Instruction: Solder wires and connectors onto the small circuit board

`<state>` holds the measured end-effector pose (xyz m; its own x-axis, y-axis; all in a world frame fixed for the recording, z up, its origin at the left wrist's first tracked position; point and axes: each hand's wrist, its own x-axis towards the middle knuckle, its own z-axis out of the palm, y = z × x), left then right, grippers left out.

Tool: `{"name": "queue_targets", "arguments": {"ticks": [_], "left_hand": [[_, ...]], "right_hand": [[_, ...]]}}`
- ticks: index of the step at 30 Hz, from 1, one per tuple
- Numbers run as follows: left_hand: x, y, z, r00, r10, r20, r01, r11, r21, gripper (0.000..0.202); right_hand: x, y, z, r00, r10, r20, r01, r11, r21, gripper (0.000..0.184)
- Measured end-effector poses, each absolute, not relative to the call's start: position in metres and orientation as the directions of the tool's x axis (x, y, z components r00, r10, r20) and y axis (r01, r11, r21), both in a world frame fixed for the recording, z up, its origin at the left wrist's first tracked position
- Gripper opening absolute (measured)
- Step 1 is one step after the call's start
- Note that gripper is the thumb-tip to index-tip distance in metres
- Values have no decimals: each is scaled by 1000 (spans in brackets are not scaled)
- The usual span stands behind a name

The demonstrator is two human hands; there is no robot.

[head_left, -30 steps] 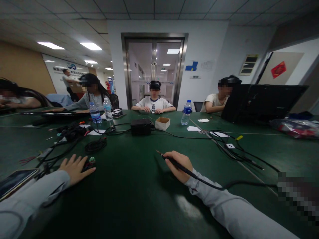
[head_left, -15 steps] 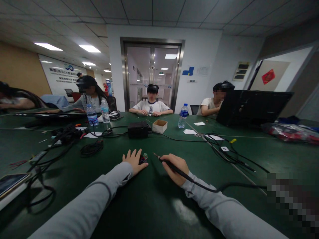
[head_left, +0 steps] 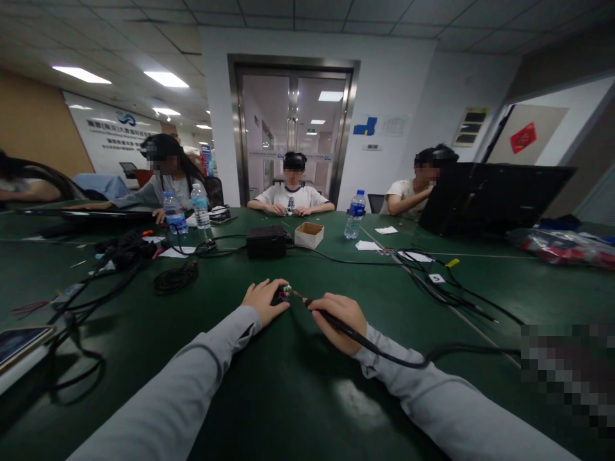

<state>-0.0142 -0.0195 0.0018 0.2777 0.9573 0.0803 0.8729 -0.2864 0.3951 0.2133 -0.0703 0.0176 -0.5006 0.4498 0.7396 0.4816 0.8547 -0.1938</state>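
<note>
My left hand (head_left: 263,301) is closed around a small dark part with a green circuit board (head_left: 287,290) at its far end, low over the green table (head_left: 269,397). The fingers cover most of the dark part. In my right hand (head_left: 342,322) is a soldering iron (head_left: 331,320), held like a pen, its cable running back along the forearm. The iron's tip points left at the circuit board and is very close to it; whether the two touch I cannot tell.
Beyond my hands stand a black box (head_left: 267,242), an open cardboard box (head_left: 309,235) and a water bottle (head_left: 355,214). Cables lie at left (head_left: 175,278) and right (head_left: 432,282). A phone (head_left: 22,349) is at the left edge. A co-worker (head_left: 291,192) sits opposite.
My left hand has gone from spread fingers to a grip around the small dark part. The circuit board has moved slightly right and up, closer to the iron's tip.
</note>
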Motion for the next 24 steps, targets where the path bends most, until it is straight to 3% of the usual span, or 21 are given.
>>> {"name": "queue_targets", "arguments": {"ticks": [6, 14, 24], "left_hand": [[-15, -19, 0, 267, 951, 153, 857, -307, 413, 48], [-20, -13, 5, 373, 900, 227, 774, -437, 459, 70], [-17, -17, 1, 359, 898, 253, 763, -439, 474, 49]], "right_hand": [[212, -71, 19, -544, 452, 707, 481, 859, -179, 15], [211, -70, 20, -544, 439, 715, 477, 863, -167, 16], [212, -71, 22, -556, 454, 696, 480, 859, -177, 16]]}}
